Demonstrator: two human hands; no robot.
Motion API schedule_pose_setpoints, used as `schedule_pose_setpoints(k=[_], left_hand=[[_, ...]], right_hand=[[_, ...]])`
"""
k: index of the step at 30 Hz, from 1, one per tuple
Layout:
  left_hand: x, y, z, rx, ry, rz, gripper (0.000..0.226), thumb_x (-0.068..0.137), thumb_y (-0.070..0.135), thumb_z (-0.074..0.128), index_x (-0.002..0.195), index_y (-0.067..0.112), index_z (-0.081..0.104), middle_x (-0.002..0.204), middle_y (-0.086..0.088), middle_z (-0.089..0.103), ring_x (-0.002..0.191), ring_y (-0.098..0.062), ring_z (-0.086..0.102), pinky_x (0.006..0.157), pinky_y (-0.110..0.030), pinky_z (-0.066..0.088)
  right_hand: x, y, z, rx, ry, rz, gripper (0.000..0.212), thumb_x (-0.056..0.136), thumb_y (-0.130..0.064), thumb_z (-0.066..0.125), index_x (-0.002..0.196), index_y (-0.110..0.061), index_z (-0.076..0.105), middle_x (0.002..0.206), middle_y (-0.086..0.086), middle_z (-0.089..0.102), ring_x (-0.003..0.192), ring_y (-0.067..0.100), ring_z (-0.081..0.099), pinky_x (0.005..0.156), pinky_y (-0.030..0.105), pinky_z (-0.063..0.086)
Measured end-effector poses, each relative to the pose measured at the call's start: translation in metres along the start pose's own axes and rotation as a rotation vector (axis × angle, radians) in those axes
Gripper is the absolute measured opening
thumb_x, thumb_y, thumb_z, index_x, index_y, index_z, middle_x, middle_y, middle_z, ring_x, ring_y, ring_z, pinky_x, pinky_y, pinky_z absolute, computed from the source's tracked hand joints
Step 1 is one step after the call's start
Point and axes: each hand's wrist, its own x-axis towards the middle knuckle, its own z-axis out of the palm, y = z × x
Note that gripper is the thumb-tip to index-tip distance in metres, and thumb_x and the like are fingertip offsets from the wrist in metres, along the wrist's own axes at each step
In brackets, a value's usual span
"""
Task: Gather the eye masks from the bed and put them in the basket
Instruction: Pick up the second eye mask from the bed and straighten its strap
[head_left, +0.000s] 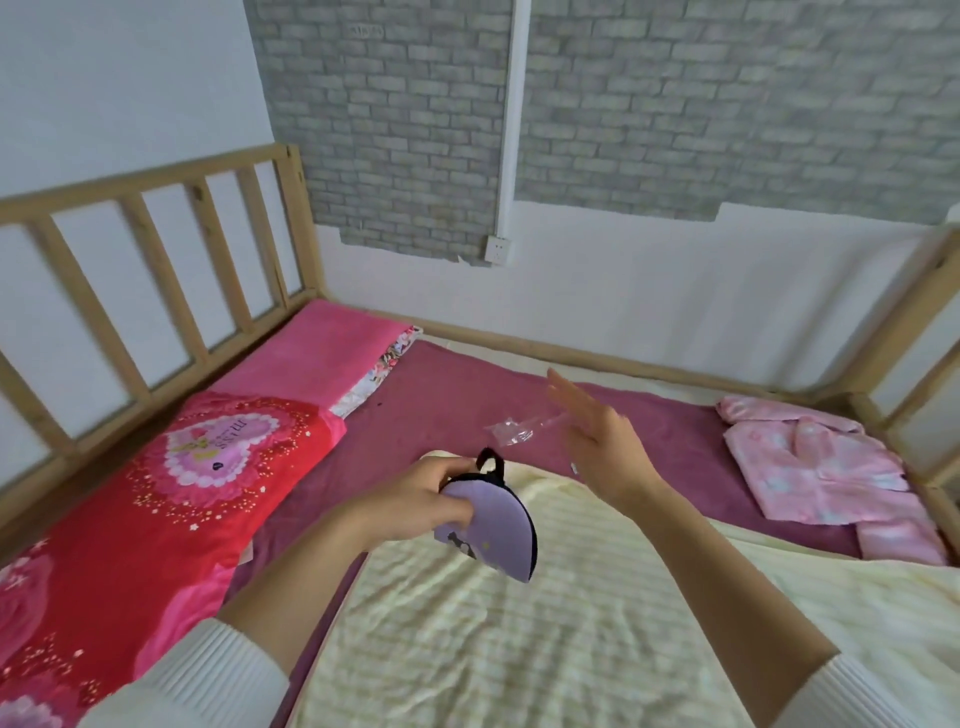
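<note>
My left hand (423, 501) is closed on a lilac eye mask (493, 530) with a black edge and a black strap looping up behind my fingers. The mask hangs above the pale yellow blanket (519, 639) near the middle of the bed. My right hand (597, 436) is raised just to the right of it, fingers spread and blurred, holding nothing. A crumpled clear plastic wrapper (511, 431) lies on the magenta sheet (431, 410) just beyond my right hand. No basket is in view.
A red and pink pillow (171, 499) and a pink folded cover (317, 353) lie at the left by the wooden slatted headboard (156, 270). Folded pink pyjamas (821, 462) rest at the right near the wooden bed frame (909, 332). A wall stands behind the bed.
</note>
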Motion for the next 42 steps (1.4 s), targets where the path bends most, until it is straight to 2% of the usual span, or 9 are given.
schedule_pose_setpoints(k=[2,7,14,22,26,28,33,37,42], left_hand=[[-0.002,0.000,-0.005,-0.073,0.003,0.017,0.019,0.065,0.005,0.056,0.082,0.009,0.063,0.073,0.003,0.054,0.069,-0.014,0.049,0.065,-0.031,0.039],[-0.002,-0.002,-0.021,-0.077,0.000,0.042,0.043,0.062,0.010,0.057,0.081,0.045,0.072,0.068,0.022,0.066,0.064,0.003,0.058,0.056,-0.012,0.046],[-0.004,-0.017,-0.042,-0.338,-0.036,0.077,0.027,0.056,0.010,0.057,0.076,0.017,0.073,0.072,-0.004,0.064,0.069,-0.019,0.055,0.059,-0.027,0.045],[-0.013,-0.035,-0.067,-0.597,0.079,-0.014,0.021,0.065,0.008,0.063,0.078,0.014,0.078,0.076,-0.009,0.075,0.065,-0.021,0.071,0.055,-0.026,0.054],[-0.015,-0.039,-0.069,-0.412,0.223,-0.062,0.021,0.069,0.009,0.064,0.086,0.015,0.076,0.082,-0.002,0.075,0.076,-0.017,0.068,0.068,-0.030,0.050],[-0.017,-0.035,-0.065,-0.231,0.176,-0.004,0.009,0.068,0.012,0.063,0.064,0.020,0.063,0.062,0.011,0.056,0.059,-0.008,0.050,0.059,-0.024,0.037],[-0.008,-0.026,-0.053,-0.155,0.159,0.086,0.026,0.070,0.001,0.066,0.058,0.023,0.058,0.056,0.012,0.052,0.054,-0.005,0.049,0.052,-0.014,0.040],[0.001,-0.029,-0.047,-0.221,0.324,0.079,0.018,0.076,0.008,0.074,0.079,-0.001,0.059,0.070,-0.004,0.058,0.065,-0.014,0.054,0.062,-0.024,0.042],[0.007,-0.030,-0.038,-0.599,0.326,0.025,0.009,0.088,0.001,0.061,0.088,0.003,0.052,0.092,-0.025,0.058,0.088,-0.029,0.061,0.080,-0.042,0.053]], right_hand=[[0.000,-0.008,0.002,-0.167,-0.033,-0.046,0.066,0.081,0.001,0.044,0.139,-0.030,0.048,0.138,-0.005,0.057,0.123,0.014,0.054,0.108,0.037,0.038],[-0.004,-0.024,0.010,0.262,-0.344,0.004,0.058,0.060,0.002,0.051,0.114,-0.010,0.069,0.124,0.000,0.067,0.114,0.009,0.058,0.089,0.018,0.046],[-0.008,-0.026,0.052,0.345,-0.285,-0.016,0.008,0.077,-0.003,0.074,0.085,-0.002,0.074,0.082,0.006,0.072,0.076,0.010,0.065,0.078,0.024,0.051],[0.007,-0.046,0.035,1.294,-0.234,0.208,0.008,0.087,-0.008,0.058,0.083,-0.014,0.062,0.056,0.000,0.054,0.051,0.016,0.052,0.058,0.028,0.053],[0.015,-0.054,0.022,1.672,-0.142,0.162,0.032,0.078,0.002,0.048,0.108,-0.003,0.060,0.090,0.013,0.075,0.075,0.021,0.073,0.068,0.031,0.060],[0.021,-0.058,0.026,1.535,-0.011,0.080,0.046,0.078,0.014,0.037,0.117,0.001,0.058,0.112,0.015,0.072,0.102,0.027,0.071,0.081,0.032,0.059],[0.020,-0.064,0.055,0.223,0.412,-0.085,0.052,0.084,0.006,0.059,0.129,-0.019,0.059,0.107,-0.015,0.069,0.095,0.001,0.064,0.087,0.021,0.053],[0.007,-0.059,0.067,0.268,0.306,0.016,0.055,0.073,-0.050,0.072,0.119,-0.023,0.061,0.095,-0.003,0.074,0.094,0.013,0.068,0.082,0.033,0.056],[0.000,-0.047,0.086,0.363,0.228,-0.046,0.051,0.077,-0.040,0.069,0.123,-0.020,0.062,0.111,-0.014,0.070,0.106,-0.003,0.062,0.087,0.011,0.047]])
